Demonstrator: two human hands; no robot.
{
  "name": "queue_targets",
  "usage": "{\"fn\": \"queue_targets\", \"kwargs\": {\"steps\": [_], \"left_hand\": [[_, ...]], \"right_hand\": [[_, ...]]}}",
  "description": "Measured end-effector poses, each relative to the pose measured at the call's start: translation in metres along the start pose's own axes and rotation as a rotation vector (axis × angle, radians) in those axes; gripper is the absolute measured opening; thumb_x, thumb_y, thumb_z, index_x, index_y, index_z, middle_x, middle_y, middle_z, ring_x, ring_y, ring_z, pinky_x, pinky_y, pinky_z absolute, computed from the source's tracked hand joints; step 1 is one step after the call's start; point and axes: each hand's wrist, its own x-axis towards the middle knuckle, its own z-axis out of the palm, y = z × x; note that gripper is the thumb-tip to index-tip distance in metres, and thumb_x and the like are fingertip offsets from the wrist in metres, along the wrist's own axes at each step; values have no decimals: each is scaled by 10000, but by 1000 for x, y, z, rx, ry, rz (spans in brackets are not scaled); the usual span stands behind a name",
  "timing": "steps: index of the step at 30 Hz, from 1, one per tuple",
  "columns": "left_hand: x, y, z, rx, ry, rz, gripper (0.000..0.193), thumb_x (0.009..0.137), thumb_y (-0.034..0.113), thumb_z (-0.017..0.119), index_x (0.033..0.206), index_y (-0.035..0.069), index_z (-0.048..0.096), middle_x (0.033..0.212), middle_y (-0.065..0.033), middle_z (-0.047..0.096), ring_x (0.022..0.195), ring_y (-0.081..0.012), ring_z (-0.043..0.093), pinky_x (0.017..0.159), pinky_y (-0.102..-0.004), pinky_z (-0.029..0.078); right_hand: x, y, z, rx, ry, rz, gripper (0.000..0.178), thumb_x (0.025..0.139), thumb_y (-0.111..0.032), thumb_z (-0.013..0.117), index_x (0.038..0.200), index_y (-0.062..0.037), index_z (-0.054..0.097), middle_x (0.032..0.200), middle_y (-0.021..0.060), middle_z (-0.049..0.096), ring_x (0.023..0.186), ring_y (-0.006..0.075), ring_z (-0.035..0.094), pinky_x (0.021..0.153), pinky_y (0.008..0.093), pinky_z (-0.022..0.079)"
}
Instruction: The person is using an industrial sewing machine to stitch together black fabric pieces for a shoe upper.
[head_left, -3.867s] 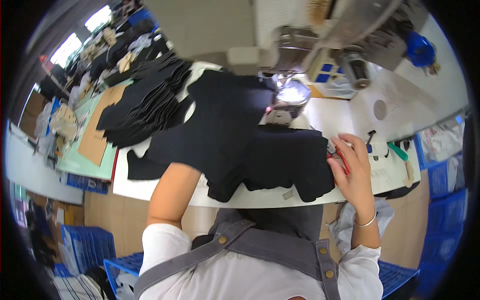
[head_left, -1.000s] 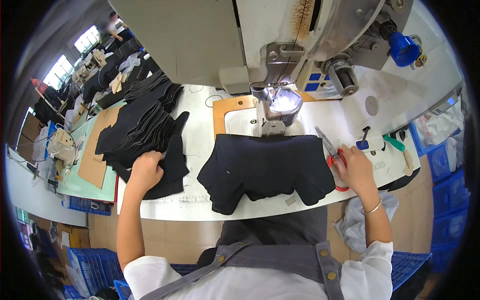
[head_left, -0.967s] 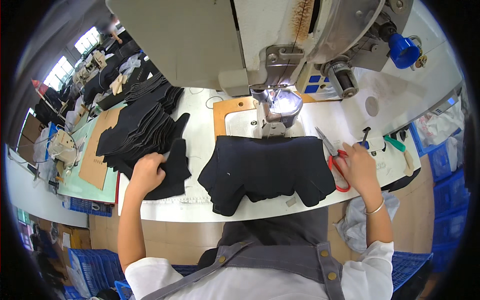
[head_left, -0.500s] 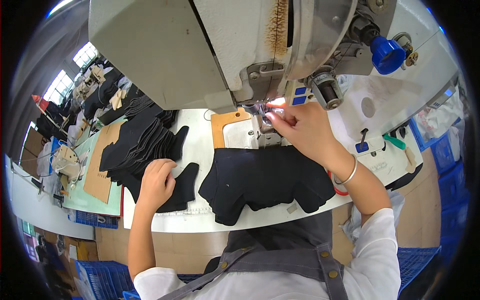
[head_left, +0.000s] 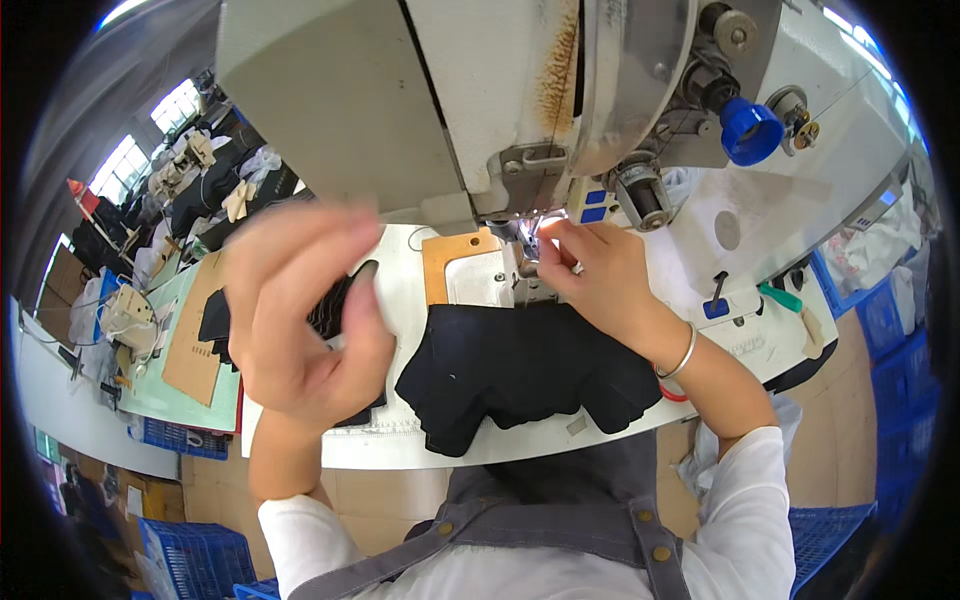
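Observation:
My right hand (head_left: 605,275) is at the needle area of a large pale sewing machine (head_left: 350,110). Its thumb and fingertips are pinched together close to the presser foot (head_left: 530,240); whatever lies between them is too small to make out. Raised high over the left of the table, my left hand (head_left: 300,320) is blurred by motion. Its fingers curve, with the thumb apart and nothing visible between. Behind it, a pile of black cut fabric pieces (head_left: 330,312) is mostly hidden. A black fabric stack (head_left: 530,360) lies in front of the needle plate, touched by neither hand.
A tan L-shaped guide (head_left: 437,265) is fixed left of the needle plate. To the right lie a green-handled tool (head_left: 780,297) and a red ring-shaped handle (head_left: 672,390), partly covered by my forearm. Brown cardboard (head_left: 190,360) rests at the left. Blue crates (head_left: 200,560) stand below.
My left hand has lifted off the black fabric pile and risen toward the machine head. The right hand stays by the needle with its fingers shifted slightly. The whole view has moved a little.

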Motion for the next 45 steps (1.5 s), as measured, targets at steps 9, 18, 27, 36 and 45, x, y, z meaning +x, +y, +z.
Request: {"fn": "queue_targets", "kwargs": {"steps": [9,18,27,36,45], "left_hand": [[77,18,17,363,61,140,266,638,67,636,901,55,601,1184,-117,480,1102,-248,413,917,-320,304],[101,37,26,398,-24,76,166,633,73,657,775,44,578,1206,-111,472,1095,-262,416,893,-326,317],[111,16,32,280,-19,85,101,676,59,620,692,22,527,1217,-116,467,1078,-265,434,869,-337,347],[111,23,25,189,-7,39,111,658,23,581,659,18,470,1212,-128,465,800,-195,521,830,-332,385],[102,14,30,274,95,137,137,656,3,568,661,30,434,1192,-125,486,540,-111,453,1001,-431,232]], "right_hand": [[0,-4,-2,40,-18,-16,73,674,-78,623,720,-25,601,504,123,515,446,283,531,419,336,417],[0,-2,-4,86,-4,51,87,653,-102,610,685,-21,603,537,126,530,501,274,542,465,346,436],[-2,2,3,46,38,10,98,654,-115,617,628,-40,560,514,105,494,478,261,523,428,346,425],[-2,-3,-6,31,20,12,115,671,-124,613,622,-43,547,519,107,497,471,256,522,433,344,429],[-3,-8,-3,100,16,43,98,672,-128,599,644,-42,562,524,104,503,488,254,527,437,346,425]]}}
